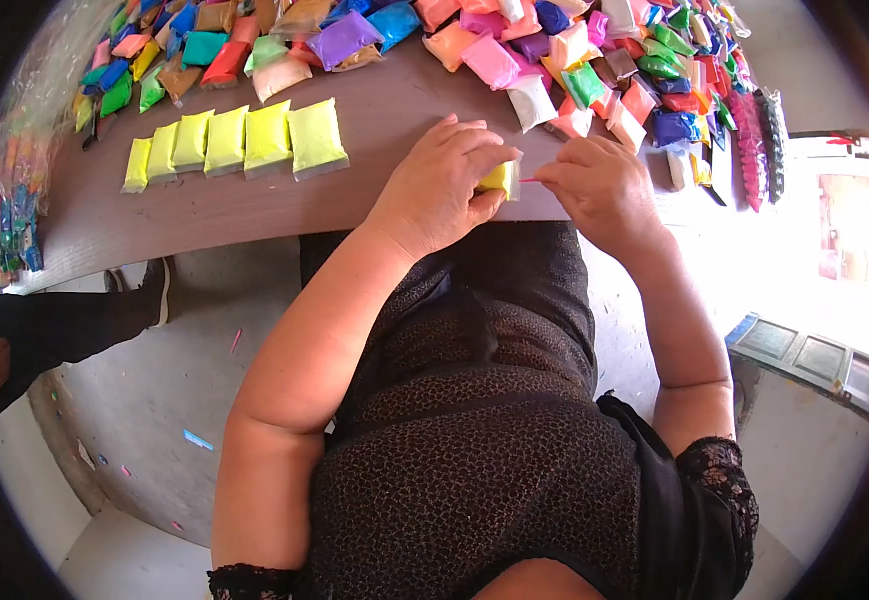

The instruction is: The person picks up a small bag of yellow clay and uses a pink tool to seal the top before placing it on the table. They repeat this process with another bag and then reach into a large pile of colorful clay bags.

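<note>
At the table's front edge, my left hand (439, 188) is closed around a small yellow clay packet (495, 180) with a clear plastic end that faces right. Just to the right of it, my right hand (602, 190) pinches a thin pink stick-like piece (530, 180), whose tip reaches the packet's clear end. Most of this piece is hidden by my fingers. Left of my hands, a row of several yellow packets (266, 140) lies side by side on the brown table (374, 110).
A large heap of colourful packets (574, 60) covers the back of the table. Bundles of multicoloured packs (2, 215) hang at the left edge, and pink and dark strips (749, 150) at the right. Another person's leg (74, 315) extends in from the left.
</note>
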The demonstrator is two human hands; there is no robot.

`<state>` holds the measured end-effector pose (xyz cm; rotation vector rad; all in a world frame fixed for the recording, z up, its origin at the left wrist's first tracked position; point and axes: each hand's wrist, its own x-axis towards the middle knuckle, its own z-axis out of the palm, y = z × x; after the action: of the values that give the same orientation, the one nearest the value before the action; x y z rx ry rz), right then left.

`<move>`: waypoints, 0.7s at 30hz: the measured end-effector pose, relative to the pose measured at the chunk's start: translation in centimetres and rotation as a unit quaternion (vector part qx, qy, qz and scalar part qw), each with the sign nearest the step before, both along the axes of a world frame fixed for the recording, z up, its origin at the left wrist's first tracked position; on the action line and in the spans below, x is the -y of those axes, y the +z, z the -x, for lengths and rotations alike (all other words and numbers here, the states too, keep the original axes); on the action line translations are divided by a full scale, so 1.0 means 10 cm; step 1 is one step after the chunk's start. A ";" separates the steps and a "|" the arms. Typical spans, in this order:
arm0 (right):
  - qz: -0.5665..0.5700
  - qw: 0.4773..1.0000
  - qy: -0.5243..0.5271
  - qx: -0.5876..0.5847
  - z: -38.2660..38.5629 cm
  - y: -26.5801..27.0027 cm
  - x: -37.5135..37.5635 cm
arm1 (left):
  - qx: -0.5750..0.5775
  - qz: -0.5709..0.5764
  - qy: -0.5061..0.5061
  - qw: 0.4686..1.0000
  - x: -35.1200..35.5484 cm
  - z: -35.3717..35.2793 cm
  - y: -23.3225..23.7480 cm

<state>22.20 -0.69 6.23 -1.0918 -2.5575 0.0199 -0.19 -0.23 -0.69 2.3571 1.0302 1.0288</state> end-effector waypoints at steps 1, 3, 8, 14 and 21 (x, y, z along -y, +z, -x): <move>0.000 1.000 0.000 0.000 0.01 0.01 0.00 | -0.006 -0.005 -0.002 1.000 0.00 0.00 0.00; 0.022 1.000 -0.004 -0.001 0.03 0.02 0.02 | -0.012 -0.010 -0.003 1.000 0.00 0.00 0.00; 0.015 1.000 0.003 0.013 0.00 -0.06 -0.01 | -0.012 -0.018 0.000 1.000 0.02 -0.01 0.01; -0.012 1.000 -0.016 0.010 -0.04 0.01 0.00 | -0.025 -0.037 0.003 0.999 0.01 -0.02 0.01; 0.016 0.997 -0.072 -0.020 0.01 -0.03 0.07 | -0.024 -0.025 -0.006 0.999 0.01 -0.01 -0.01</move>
<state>22.11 -1.37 5.98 -1.2726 -2.4460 0.0457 -0.06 -0.29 -0.76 2.4367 1.0181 1.0090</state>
